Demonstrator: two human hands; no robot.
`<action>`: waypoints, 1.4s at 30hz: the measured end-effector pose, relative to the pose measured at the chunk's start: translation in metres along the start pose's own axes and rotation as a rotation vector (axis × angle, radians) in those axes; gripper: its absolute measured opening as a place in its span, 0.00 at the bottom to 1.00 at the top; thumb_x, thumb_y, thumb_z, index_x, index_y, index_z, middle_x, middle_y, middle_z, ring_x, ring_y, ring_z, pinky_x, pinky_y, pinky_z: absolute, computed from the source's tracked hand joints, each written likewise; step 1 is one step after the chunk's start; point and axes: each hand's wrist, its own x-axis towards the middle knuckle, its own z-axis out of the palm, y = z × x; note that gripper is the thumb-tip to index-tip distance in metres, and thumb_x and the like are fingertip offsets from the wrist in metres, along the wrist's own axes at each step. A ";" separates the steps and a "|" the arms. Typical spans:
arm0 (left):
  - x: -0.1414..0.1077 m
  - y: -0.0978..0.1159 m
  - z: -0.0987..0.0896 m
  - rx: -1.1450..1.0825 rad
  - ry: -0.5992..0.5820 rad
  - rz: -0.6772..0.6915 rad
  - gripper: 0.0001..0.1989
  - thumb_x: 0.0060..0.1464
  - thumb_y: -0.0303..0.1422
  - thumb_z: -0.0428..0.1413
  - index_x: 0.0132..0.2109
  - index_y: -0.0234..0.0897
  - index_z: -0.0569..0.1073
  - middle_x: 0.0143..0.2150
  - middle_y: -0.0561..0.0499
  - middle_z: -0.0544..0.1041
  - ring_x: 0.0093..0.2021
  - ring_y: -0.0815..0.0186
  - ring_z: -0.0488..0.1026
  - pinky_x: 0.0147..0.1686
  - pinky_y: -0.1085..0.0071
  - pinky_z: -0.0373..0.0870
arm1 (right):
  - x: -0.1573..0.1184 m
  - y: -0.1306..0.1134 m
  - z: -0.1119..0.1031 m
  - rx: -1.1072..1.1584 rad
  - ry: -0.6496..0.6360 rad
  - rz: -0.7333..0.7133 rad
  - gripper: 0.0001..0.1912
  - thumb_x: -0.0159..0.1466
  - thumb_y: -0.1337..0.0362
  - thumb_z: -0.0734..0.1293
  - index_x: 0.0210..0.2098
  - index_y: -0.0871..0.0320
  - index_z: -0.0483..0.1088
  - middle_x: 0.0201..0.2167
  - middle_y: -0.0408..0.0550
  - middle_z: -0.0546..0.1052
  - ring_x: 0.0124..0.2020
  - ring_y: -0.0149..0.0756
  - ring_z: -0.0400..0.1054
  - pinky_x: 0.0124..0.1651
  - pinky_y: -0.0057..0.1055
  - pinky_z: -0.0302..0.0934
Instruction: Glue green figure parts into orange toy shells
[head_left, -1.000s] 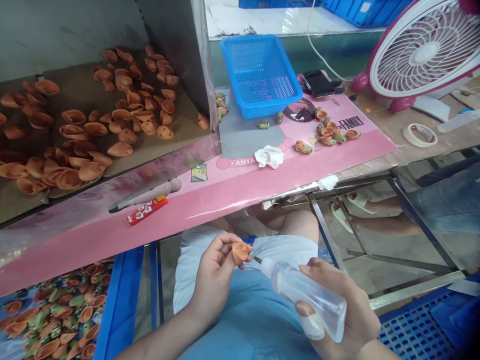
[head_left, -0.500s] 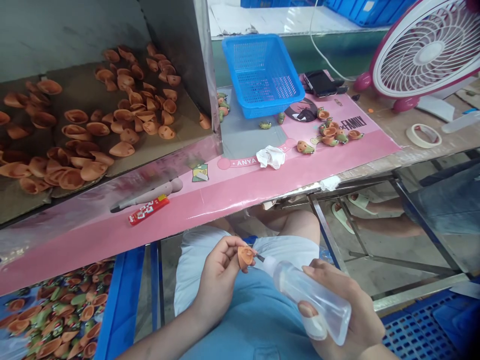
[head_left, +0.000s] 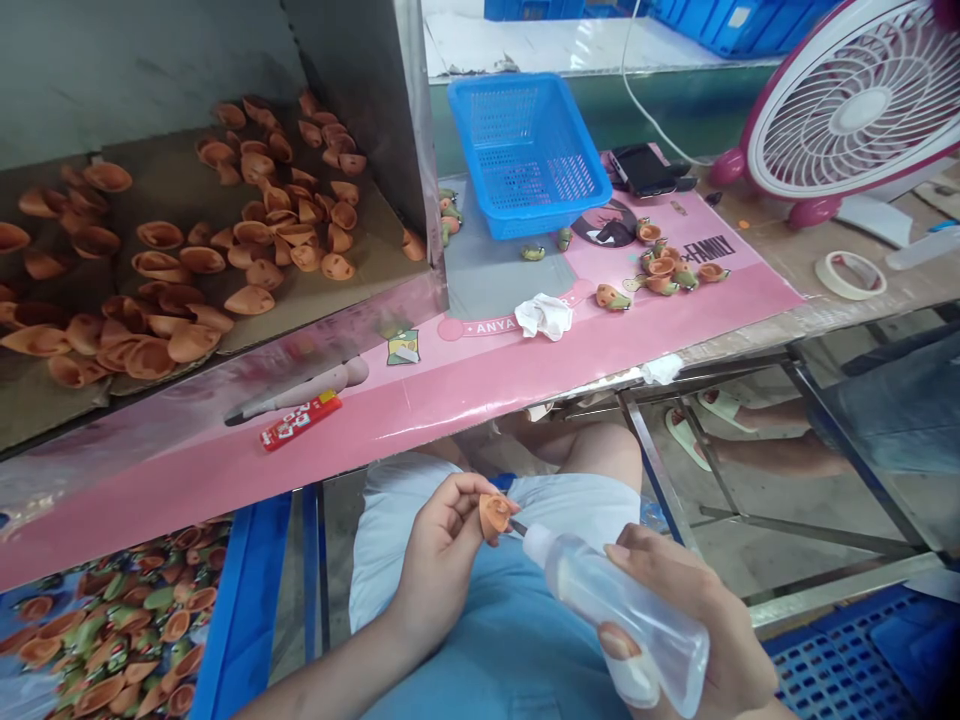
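My left hand [head_left: 442, 545] pinches a small hollow orange clay piece [head_left: 493, 514] between thumb and fingers, above my lap. In my right hand [head_left: 690, 610] is a translucent squeeze bottle [head_left: 615, 600], tilted with its dark narrow tip toward the left. That tip is at the right edge of the clay piece; whether it touches cannot be made out. A white wrap covers one fingertip of the right hand. Many similar orange pieces [head_left: 251, 232] lie on cardboard inside the grey box at the upper left.
A blue basket [head_left: 540, 215] stands on the pink mat [head_left: 450, 390], near several green-and-orange pieces [head_left: 661, 268]. Crumpled tissue [head_left: 544, 316] and a red packet [head_left: 300, 420] lie nearer. A fan [head_left: 859, 110] and tape roll [head_left: 850, 275] are right; a blue crate [head_left: 240, 610] of pieces is lower left.
The bottle and my right hand have shifted slightly down and right in the picture. The whole view has drifted a little; both hands keep their hold.
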 end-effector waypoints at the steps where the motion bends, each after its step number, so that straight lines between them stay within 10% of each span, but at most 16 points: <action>1: 0.000 0.000 0.000 -0.003 0.004 0.005 0.01 0.53 0.29 0.51 0.34 0.37 0.66 0.31 0.52 0.73 0.29 0.70 0.66 0.28 0.74 0.61 | 0.000 0.000 0.000 -0.010 0.014 0.000 0.11 0.56 0.67 0.63 0.38 0.66 0.66 0.21 0.45 0.65 0.22 0.34 0.63 0.18 0.31 0.57; 42: -0.003 0.000 0.000 -0.154 -0.042 0.007 0.02 0.50 0.29 0.54 0.34 0.38 0.68 0.29 0.52 0.74 0.29 0.69 0.67 0.28 0.75 0.61 | -0.002 0.004 0.005 0.167 0.057 -0.035 0.13 0.54 0.68 0.63 0.38 0.70 0.66 0.20 0.47 0.67 0.14 0.28 0.54 0.13 0.28 0.46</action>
